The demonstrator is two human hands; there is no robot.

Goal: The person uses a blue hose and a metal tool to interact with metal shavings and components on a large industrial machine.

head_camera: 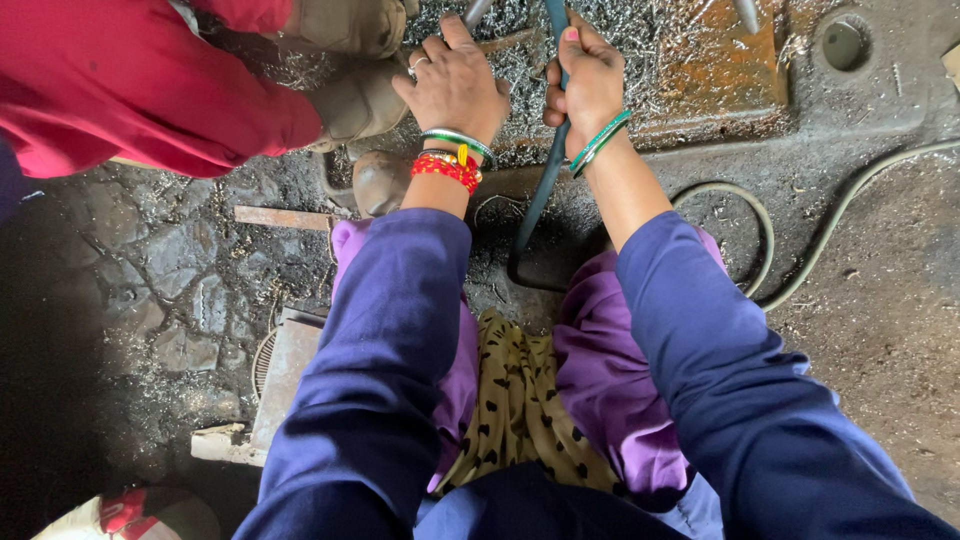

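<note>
- I see my left hand [455, 85] far and a little left of centre, fingers curled shut around a grey metal rod [476, 12] that runs out past the top edge.
- My right hand [587, 80] sits just beside it, fist closed on a dark teal hose [540, 195]; the hose passes through the fist, comes down toward me between my forearms and bends at the ground near my lap.
- Both wrists carry green bangles; the left also has a red beaded band [446, 168].
- Far left, another person in a red sleeve [140, 85] works with tan gloved hands [350, 70], one of them touching my left hand's knuckles.
- The ground under the hands is covered with metal shavings, and a rusty flat plate [725, 65] lies just right of my right hand.
- A round recess [846, 44] is set in the floor far right; I cannot tell what, if anything, is in it.
- A pale green hose [800, 265] loops on the dirt at the right, well apart from my hands.
- A flat metal block [285, 365] lies near my left knee.
</note>
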